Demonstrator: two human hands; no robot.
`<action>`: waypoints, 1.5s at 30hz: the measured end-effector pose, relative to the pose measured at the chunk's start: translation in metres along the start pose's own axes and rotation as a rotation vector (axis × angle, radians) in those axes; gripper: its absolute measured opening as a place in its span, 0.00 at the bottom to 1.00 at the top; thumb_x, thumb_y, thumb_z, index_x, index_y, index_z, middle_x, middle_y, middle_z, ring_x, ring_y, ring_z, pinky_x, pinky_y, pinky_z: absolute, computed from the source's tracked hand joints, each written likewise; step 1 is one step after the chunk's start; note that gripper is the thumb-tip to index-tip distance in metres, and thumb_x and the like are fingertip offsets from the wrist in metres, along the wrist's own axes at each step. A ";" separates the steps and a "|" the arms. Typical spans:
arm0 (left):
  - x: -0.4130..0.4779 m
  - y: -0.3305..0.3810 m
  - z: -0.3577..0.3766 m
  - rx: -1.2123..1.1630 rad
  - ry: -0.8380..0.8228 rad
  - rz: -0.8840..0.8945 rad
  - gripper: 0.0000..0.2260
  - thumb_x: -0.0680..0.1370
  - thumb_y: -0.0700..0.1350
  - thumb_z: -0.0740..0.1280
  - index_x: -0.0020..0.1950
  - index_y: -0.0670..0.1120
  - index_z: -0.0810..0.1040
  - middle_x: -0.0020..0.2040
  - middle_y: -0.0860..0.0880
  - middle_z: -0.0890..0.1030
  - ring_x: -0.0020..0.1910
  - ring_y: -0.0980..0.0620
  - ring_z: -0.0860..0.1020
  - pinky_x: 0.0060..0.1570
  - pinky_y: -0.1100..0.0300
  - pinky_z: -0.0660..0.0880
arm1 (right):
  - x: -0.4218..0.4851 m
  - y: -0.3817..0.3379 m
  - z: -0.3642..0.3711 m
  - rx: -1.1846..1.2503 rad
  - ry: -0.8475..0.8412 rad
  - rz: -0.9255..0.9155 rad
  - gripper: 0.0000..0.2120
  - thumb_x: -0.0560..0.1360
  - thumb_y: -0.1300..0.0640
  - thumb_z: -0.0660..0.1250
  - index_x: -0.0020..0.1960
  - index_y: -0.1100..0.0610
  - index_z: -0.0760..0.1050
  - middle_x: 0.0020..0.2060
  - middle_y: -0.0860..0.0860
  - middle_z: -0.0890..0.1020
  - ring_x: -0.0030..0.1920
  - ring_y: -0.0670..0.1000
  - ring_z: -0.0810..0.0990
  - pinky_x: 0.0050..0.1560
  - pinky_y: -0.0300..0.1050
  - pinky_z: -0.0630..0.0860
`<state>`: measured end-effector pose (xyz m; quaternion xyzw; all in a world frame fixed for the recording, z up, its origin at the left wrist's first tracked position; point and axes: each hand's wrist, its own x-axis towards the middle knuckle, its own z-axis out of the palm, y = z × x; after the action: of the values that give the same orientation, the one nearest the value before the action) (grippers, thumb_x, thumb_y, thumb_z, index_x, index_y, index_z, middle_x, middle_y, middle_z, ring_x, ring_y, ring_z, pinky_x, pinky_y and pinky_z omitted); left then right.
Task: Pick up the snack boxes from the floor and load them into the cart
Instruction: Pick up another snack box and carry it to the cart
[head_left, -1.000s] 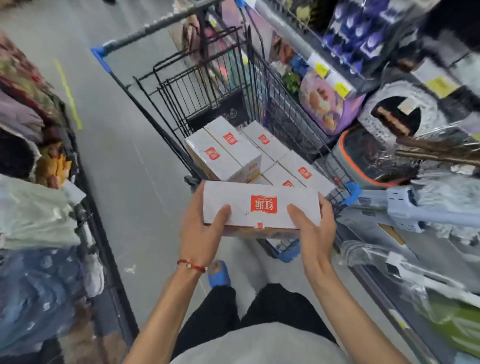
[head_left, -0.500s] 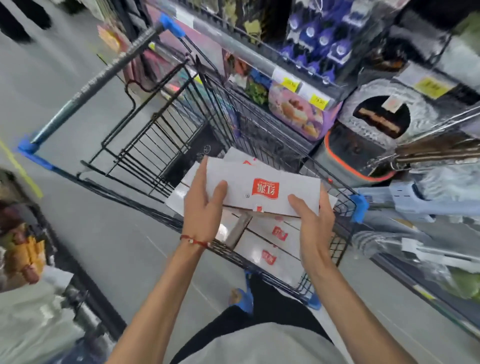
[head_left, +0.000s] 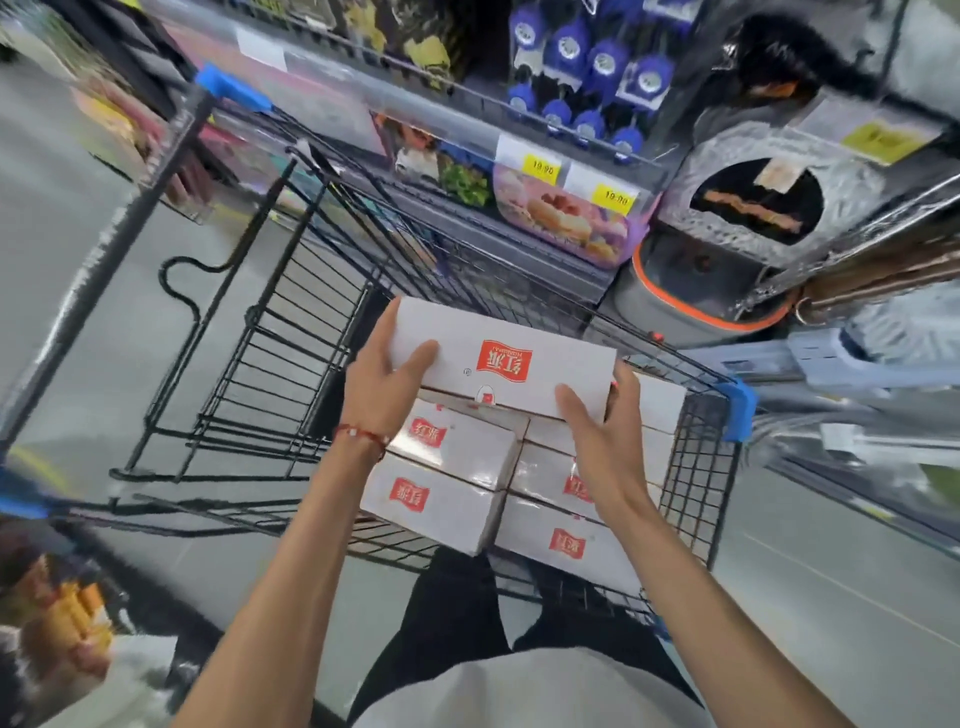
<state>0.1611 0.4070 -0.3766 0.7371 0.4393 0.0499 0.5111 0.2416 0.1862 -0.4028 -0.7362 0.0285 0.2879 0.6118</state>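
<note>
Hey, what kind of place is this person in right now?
Most likely a shop aisle, a supermarket or discount store. A wire shopping cart stands beside a shelf stocked with packaged goods, and yellow price tags hang on the shelf's edge.

A single wide-angle camera worn on the person's head looks steeply forward and down from close above, past both outstretched bare forearms to the black wire shopping cart (head_left: 270, 332) just beyond the fingers (head_left: 415, 358), with stocked store shelves (head_left: 519, 130) filling the frame's curved far edge.
</note>
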 end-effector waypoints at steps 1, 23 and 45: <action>0.007 -0.005 -0.001 0.002 -0.026 0.004 0.27 0.79 0.50 0.68 0.77 0.57 0.65 0.62 0.60 0.79 0.59 0.61 0.79 0.62 0.60 0.75 | 0.005 0.001 0.005 -0.017 0.006 0.004 0.26 0.82 0.56 0.69 0.75 0.47 0.60 0.62 0.39 0.79 0.58 0.32 0.79 0.57 0.29 0.75; 0.124 -0.101 -0.002 0.210 -0.375 -0.325 0.20 0.81 0.48 0.65 0.72 0.49 0.71 0.66 0.45 0.78 0.63 0.42 0.77 0.67 0.45 0.72 | 0.056 0.063 0.106 -0.132 0.098 0.345 0.38 0.78 0.58 0.74 0.77 0.54 0.51 0.64 0.48 0.74 0.63 0.49 0.77 0.64 0.43 0.75; 0.118 -0.117 -0.017 0.094 -0.396 -0.334 0.27 0.81 0.47 0.63 0.79 0.58 0.60 0.68 0.48 0.75 0.63 0.44 0.76 0.67 0.42 0.72 | 0.049 0.077 0.125 -0.169 0.109 0.329 0.39 0.81 0.62 0.69 0.82 0.51 0.48 0.70 0.47 0.70 0.70 0.49 0.71 0.71 0.46 0.70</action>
<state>0.1545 0.5123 -0.5069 0.6727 0.4482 -0.2006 0.5535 0.2031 0.2965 -0.5040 -0.7848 0.1572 0.3452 0.4901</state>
